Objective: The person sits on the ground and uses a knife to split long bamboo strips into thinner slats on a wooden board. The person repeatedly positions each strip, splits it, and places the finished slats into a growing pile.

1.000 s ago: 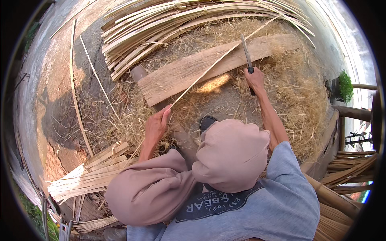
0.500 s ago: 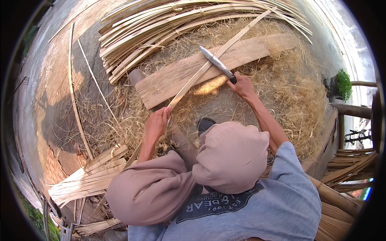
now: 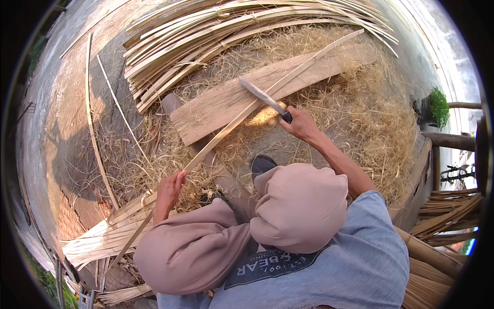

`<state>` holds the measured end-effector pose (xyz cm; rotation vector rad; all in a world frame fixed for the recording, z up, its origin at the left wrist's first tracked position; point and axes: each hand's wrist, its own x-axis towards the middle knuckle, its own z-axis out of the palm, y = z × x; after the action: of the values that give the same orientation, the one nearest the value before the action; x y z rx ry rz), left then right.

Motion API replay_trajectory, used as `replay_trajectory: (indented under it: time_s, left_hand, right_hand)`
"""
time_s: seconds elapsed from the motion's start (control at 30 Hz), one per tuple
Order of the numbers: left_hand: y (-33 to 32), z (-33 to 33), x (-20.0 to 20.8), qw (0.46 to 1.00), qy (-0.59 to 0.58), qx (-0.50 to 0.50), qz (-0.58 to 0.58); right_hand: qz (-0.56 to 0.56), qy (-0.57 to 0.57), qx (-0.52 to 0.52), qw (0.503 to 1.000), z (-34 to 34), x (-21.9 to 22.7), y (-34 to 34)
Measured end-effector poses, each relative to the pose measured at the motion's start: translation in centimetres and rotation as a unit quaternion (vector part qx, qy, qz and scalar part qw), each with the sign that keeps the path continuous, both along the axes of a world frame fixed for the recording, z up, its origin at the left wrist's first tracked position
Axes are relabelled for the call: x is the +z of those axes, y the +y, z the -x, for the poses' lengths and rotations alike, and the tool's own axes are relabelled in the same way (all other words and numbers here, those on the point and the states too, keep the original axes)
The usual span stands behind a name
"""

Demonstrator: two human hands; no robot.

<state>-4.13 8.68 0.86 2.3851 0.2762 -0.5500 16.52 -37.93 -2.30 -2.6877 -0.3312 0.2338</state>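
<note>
My left hand (image 3: pixel 169 191) is closed around a long, pale bamboo strip (image 3: pixel 226 130), whose tail passes behind the hand toward the lower left. The strip slants up to the right across a wide wooden board (image 3: pixel 216 112). In my right hand (image 3: pixel 299 123) is the dark handle of a knife (image 3: pixel 261 95). Its blade points up and left, crossing the strip near the board's lower edge. The blade seems to touch the strip. My fingers hide most of the handle.
Curly shavings (image 3: pixel 370 118) lie all around the board. A big bundle of strips (image 3: pixel 206 41) rests beyond it, and more cut strips (image 3: pixel 110 237) lie at lower left. Single thin strips (image 3: pixel 92 123) lie on the left floor. Bamboo poles (image 3: pixel 429 255) stand at right.
My left hand has moved down and left, drawing the bamboo strip with it. The knife and my right hand have shifted left and slightly down.
</note>
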Motion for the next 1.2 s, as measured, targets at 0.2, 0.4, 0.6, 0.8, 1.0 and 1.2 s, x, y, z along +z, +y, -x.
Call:
replay_trajectory:
  time_s: [0.2,0.4,0.6,0.8,1.0,1.2]
  left_hand:
    - [4.4,1.0,-0.8,0.984,0.142,0.005,0.103]
    - [1.1,-0.4,-1.7,0.99,0.024,0.068,0.12]
    - [-3.5,-2.1,-3.3,0.982,-0.143,0.092,0.083]
    - [-3.5,-2.8,-3.2,0.97,-0.112,0.197,0.092]
    - [5.4,0.1,-4.7,0.806,-0.331,0.474,0.126]
    - [-6.2,-5.1,-4.1,0.969,-0.246,0.003,0.034]
  right_hand:
    - [0.062,-0.083,-0.287,0.952,-5.4,-2.1,-11.1]
    - [0.038,-0.034,-0.19,0.98,-4.7,-2.8,-6.2]
    - [0.022,0.002,-0.22,0.975,-5.3,-3.7,-6.6]
    - [0.037,-0.05,-0.216,0.974,-5.0,-4.4,-7.1]
    - [-0.008,0.053,-0.247,0.968,-4.9,-2.4,-6.5]
    - [-0.111,0.081,-0.25,0.959,-3.0,-1.1,-2.8]
